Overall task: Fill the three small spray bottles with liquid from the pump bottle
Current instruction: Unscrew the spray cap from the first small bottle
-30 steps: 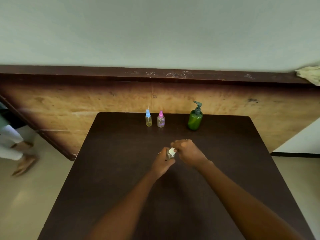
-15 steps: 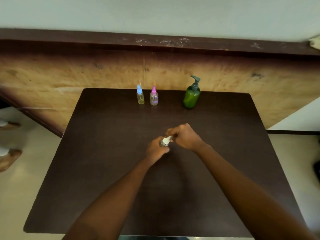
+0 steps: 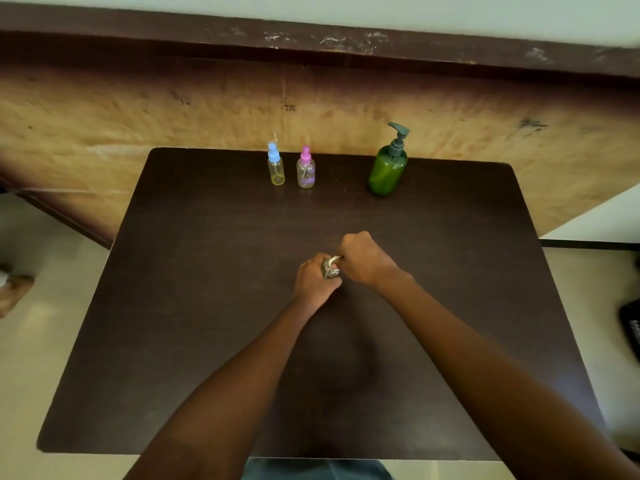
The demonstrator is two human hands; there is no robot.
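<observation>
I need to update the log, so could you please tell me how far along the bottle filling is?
Done: nothing visible; liquid levels are unclear. In hand: the left hand grips the small clear spray bottle mid-table while the right hand holds its white cap. Remaining: the blue-capped yellowish spray bottle and pink-capped clear spray bottle stand capped at the far edge, near the untouched green plastic pump bottle.
</observation>
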